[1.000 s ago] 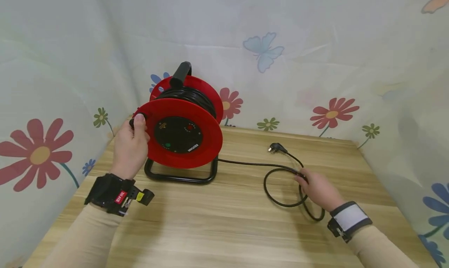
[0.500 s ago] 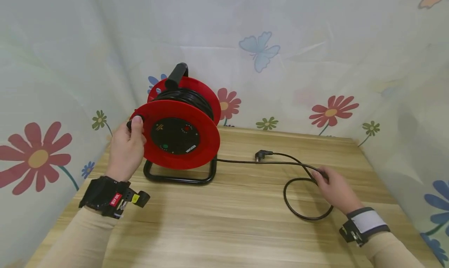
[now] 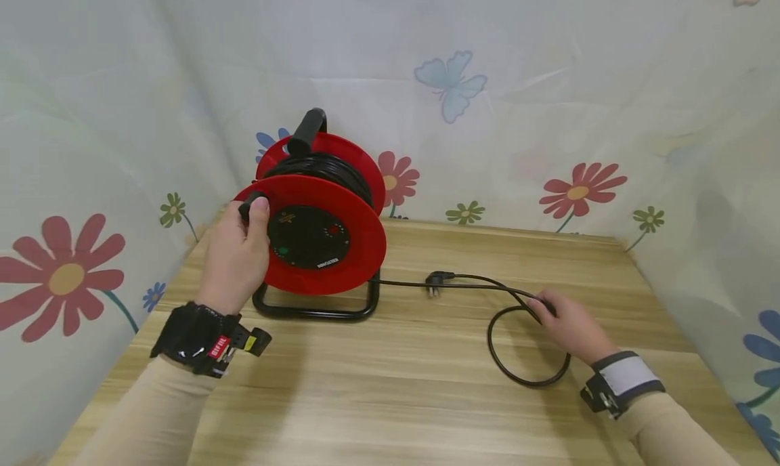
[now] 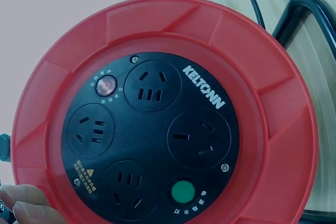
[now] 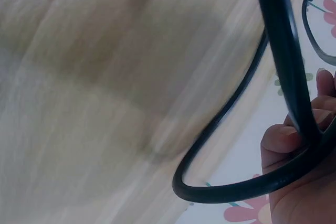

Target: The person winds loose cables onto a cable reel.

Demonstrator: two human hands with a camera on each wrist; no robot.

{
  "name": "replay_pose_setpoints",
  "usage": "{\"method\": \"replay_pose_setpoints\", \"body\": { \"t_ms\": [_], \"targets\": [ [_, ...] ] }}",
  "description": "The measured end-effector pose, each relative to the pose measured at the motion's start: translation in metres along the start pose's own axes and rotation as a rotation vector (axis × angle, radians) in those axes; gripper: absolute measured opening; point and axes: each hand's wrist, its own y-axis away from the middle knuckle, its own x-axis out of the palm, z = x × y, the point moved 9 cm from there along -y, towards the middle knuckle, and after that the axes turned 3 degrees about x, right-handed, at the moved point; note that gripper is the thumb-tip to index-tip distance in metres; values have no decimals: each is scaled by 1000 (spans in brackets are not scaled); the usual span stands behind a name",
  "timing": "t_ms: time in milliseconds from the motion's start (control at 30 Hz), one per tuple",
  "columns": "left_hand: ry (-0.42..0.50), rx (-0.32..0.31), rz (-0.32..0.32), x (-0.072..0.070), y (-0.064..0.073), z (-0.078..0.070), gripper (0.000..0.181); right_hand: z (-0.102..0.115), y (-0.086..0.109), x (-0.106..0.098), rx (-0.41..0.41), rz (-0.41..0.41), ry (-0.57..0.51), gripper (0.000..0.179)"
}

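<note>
The left hand (image 3: pixel 236 263) grips the knob (image 3: pixel 246 207) on the reel (image 3: pixel 311 236) while the right hand (image 3: pixel 575 327) pinches the cord (image 3: pixel 500 287), where light, even tension should keep winding neat.

Got a reel (image 3: pixel 313 232) on the table (image 3: pixel 390 412), left of centre, backdrop (image 3: pixel 524 127) behind. Got the left hand (image 3: pixel 237 256) on its knob (image 3: pixel 248 205), left edge. Then got a cable (image 3: pixel 514 291) running over to the right hand (image 3: pixel 569 327), a loop (image 3: pixel 531 385) just left and in front of that, plus the plug (image 3: pixel 437 280) between hand and reel.
</note>
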Motion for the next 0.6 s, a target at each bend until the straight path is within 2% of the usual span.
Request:
{"method": "replay_pose_setpoints", "body": {
  "t_ms": [133, 300, 500, 600],
  "targets": [
    [-50, 19, 21, 4, 1, -9, 51, -6, -1, 4, 18, 14, -8, 39],
    [-74, 19, 32, 8, 4, -15, 51, -8, 0, 6, -7, -1, 19, 34],
    [-58, 8, 1, 7, 4, -13, 50, -2, 0, 7, -20, -9, 34, 30],
    [-42, 14, -21, 4, 3, -10, 50, 0, 2, 1, -19, -52, 12, 32]
  ]
}}
